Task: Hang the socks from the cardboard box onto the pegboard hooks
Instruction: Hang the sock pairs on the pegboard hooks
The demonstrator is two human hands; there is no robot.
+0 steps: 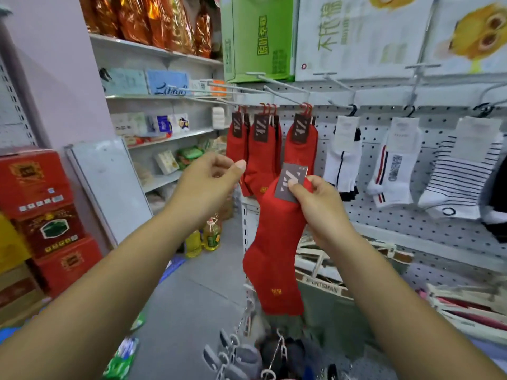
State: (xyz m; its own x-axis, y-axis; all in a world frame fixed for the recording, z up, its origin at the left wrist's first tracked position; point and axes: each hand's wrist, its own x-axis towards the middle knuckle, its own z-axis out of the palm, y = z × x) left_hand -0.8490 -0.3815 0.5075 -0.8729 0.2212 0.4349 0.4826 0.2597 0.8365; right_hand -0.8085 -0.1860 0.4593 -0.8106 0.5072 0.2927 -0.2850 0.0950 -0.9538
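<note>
The red sock pair (277, 256) is held at its top end, by the grey card label (292, 182), in the grip of the right hand (318, 204). The label is pinched between thumb and curled fingers. From that grip the sock is hung down and a little to the left, so its long axis is near upright, with the toe end lowest. No hanger loop can be made out above the label; it may be hidden by the fingers or the card.

Straight above the grip, and farther back, a set of hung red socks (300, 144) of the same kind is seen on a wire hook (285, 93) of the pegboard (411, 220). Two more red sets are hung to the left of it. The lift is judged to be upward and away, with the label kept uppermost, and the right hand is the nearer one to that hook.

The left hand (208, 176) is raised level with the grip and to its left, apart from the sock. Its fingers are curled in, its thumb is laid forward, and nothing is seen in it.

White socks (343, 157) are hung to the right of the grip. Far below it, grey socks (247, 357) with pale hangers are seen; no cardboard box can be told apart there.
</note>
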